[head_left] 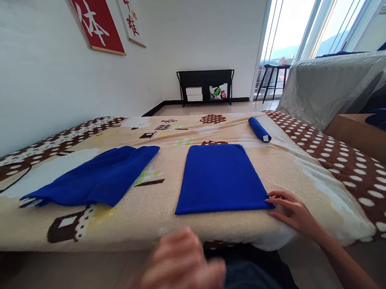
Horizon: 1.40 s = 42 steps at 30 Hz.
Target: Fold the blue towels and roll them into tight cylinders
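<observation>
A folded blue cloth (218,178) lies flat as a neat rectangle on the patterned blanket, close to its front edge. My right hand (293,210) is at the cloth's near right corner, with that corner between thumb and fingers. In front of the bed edge, low in the picture, my left hand (181,270) is apart from the cloth. Motion smears its fingers, so their pose is unclear. To the left lies a second blue cloth (98,176), loosely spread and wrinkled, with a white tag at its left end. A rolled blue cloth (259,129) with a white label rests farther back, right.
The beige blanket (151,214) with brown dotted borders covers the bed. On the right stand a plastic-draped object (338,79) and a cardboard box (356,136) with blue cloth at it. A black rack (206,79) and a stool (272,73) are at the back.
</observation>
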Tool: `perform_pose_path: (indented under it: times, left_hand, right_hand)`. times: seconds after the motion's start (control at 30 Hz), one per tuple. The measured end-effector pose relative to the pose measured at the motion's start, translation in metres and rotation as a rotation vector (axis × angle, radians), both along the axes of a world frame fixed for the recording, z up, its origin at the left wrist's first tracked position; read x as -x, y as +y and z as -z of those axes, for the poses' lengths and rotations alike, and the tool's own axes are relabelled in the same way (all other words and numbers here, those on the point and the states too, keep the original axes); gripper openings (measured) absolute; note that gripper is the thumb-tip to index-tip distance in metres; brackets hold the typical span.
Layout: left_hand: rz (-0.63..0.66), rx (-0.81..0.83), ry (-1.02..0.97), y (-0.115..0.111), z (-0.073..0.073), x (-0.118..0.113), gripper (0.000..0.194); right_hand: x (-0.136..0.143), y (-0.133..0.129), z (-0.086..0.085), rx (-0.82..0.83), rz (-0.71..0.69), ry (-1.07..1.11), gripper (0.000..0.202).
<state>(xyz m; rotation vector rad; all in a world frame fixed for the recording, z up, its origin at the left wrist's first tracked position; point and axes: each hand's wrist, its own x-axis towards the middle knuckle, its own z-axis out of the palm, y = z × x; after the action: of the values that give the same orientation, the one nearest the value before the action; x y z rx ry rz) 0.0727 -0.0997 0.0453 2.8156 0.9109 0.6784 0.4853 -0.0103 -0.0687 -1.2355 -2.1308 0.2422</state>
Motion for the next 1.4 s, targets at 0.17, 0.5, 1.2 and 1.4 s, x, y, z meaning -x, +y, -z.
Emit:
perform_pose_path:
  times: [0.17,0.5,1.2,1.4]
  left_hand:
    - [-0.249,-0.211,0.167,0.091,0.030,0.013,0.040]
    - [-0.219,-0.394,0.139,0.103,0.075,0.053,0.034]
    - [-0.445,0.010,0.207,0.146,0.084,-0.088,0.052]
    - [-0.643,-0.017,0.188,0.104,0.093,-0.027,0.056]
  right_hand:
    - [0.001,-0.004,0.003,-0.086,0.011,-0.031,0.026]
    - [-0.011,-0.006,0.004,-0.247,0.012,-0.235,0.027]
    - [0.161,0.043,-0.018,0.043,0.203,-0.285,0.052]
    - [0.114,0.005,-0.008,0.059,0.340,-0.309,0.065]
